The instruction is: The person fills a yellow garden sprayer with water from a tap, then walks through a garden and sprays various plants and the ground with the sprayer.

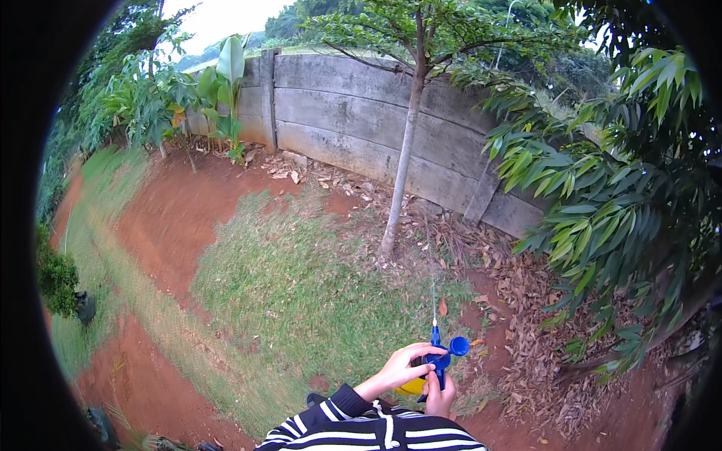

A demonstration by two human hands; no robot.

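Note:
A pump sprayer with a blue head and a yellow tank is held close in front of my body. Its blue nozzle points away from me, and a thin pale jet of liquid leaves the light tip. My left hand grips the head from the left, fingers over its top. Below it, my right hand is closed around the sprayer's handle. A round blue knob sticks out to the right of the head. Most of the tank is hidden by my hands and striped sleeve.
Ahead stands a slim tree before a grey concrete wall. Leafy branches hang on the right above dry leaves. Grass and bare red soil slope away to the left.

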